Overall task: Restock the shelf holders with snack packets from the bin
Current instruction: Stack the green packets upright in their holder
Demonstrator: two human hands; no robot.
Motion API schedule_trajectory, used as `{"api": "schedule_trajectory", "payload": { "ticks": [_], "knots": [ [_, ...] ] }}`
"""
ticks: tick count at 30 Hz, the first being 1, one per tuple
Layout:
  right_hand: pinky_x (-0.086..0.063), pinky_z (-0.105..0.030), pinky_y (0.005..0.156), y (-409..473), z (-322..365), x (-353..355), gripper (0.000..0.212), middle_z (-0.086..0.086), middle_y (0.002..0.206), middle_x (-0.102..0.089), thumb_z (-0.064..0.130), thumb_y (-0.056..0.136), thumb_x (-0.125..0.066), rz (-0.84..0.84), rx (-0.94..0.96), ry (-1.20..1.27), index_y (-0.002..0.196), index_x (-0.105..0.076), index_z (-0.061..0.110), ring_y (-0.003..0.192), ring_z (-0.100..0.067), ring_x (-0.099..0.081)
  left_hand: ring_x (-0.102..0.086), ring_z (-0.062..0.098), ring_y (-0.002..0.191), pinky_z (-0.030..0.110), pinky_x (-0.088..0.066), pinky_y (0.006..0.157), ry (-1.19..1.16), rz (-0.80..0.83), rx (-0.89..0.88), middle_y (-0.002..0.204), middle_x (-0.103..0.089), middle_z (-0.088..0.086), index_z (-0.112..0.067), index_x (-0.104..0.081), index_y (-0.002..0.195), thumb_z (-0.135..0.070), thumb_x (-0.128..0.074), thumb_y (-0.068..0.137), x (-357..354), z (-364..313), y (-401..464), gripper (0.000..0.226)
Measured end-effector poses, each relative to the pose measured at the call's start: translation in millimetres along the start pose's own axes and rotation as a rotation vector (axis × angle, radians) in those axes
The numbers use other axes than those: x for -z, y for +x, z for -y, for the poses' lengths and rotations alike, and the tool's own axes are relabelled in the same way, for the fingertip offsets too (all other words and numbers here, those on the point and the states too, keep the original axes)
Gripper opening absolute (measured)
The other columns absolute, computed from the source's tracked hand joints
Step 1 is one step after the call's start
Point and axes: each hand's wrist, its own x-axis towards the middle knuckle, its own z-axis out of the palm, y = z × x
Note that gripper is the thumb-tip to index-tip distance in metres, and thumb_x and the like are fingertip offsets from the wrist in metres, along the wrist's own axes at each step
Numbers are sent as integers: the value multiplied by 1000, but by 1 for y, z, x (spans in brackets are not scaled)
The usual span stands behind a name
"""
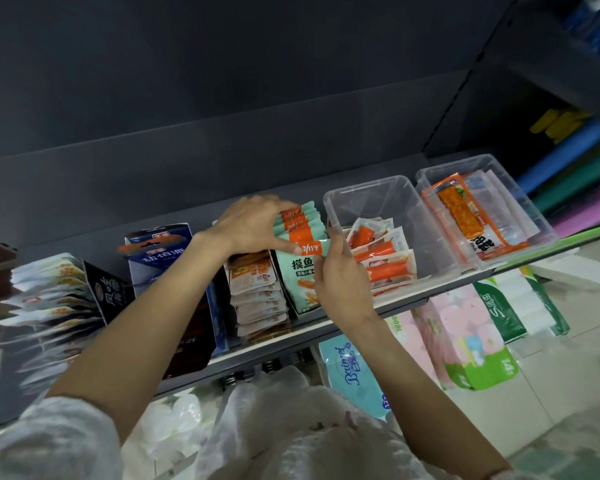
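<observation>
My fingers (284, 206) on the left hand (248, 225) are curled over the top of a fanned stack of mint-and-orange snack packets (300, 226), thumb underneath, clamped on them as they stand in the mint cardboard holder (300, 277) on the shelf (406, 299). My right hand (340, 277) comes up from below against the holder's right side, its fingers bent and pinching the edge of the front packet just beside my left thumb.

Just left of this holder, touching it, stands a holder of pale orange-printed packets (257, 292), stacked front to back. Further left is a blue carton holder (160, 261), then a black holder (99, 296) with white packets fanned out to its left. Just right of my right hand sits a clear plastic bin (371, 199) holding red-and-white stick packets (385, 258) in its front half. Beside it a second clear bin (471, 168) holds long orange packets (465, 216).

Below the shelf sit tissue packs, a blue one (347, 372) and a pink one (461, 341). My white sleeves (56, 441) fill the bottom of the view.
</observation>
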Motion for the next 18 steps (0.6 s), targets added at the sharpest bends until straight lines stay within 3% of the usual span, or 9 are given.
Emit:
{"api": "schedule_trajectory", "payload": {
  "ticks": [3,6,8,11,15,18],
  "knots": [
    [-54,-35,80,4,0,-1,57,-14,142,-45,18,95,-54,25,39,-87,144,-27,7,111,-30,-61,-53,16,110,28,-38,83,-5,4,-16,120,-57,-3,-24,-46,135,-63,-70,69,-1,2,1,80],
    [-54,-43,88,0,-1,-6,64,-13,150,-33,19,94,-55,14,44,-42,148,-20,13,125,-30,-50,-47,17,119,33,-38,92,-33,62,-1,129,-50,-4,-30,-32,143,-66,-67,69,1,1,-1,90],
    [-51,-44,95,-7,-1,-9,59,-13,149,-34,18,94,-56,-54,41,-15,144,-26,11,131,-30,-45,-44,17,125,34,-36,97,-89,62,10,137,-46,-4,-34,-25,146,-71,-59,71,3,-3,-5,90],
    [-50,-36,91,-15,-4,-8,49,-17,142,-41,12,88,-63,-160,83,28,131,-41,5,127,-30,-47,-42,18,129,37,-38,99,-92,31,5,145,-41,-3,-37,-19,148,-69,-45,81,-2,-8,-6,79],
    [-50,-36,86,-25,-14,-6,40,-18,131,-48,6,80,-67,-226,201,-101,117,-53,9,116,-29,-47,-52,20,121,38,-46,90,35,-69,-44,141,-49,-2,-37,-21,147,-56,-44,91,-6,-8,-5,64],
    [-50,-34,84,-37,-21,-12,34,-1,123,-47,14,90,-58,-196,109,-68,123,-52,15,104,-6,-43,-56,22,115,40,-49,87,74,-126,-63,134,-55,0,-35,-25,146,-51,-43,94,-7,-6,-5,57]
  ]
}}
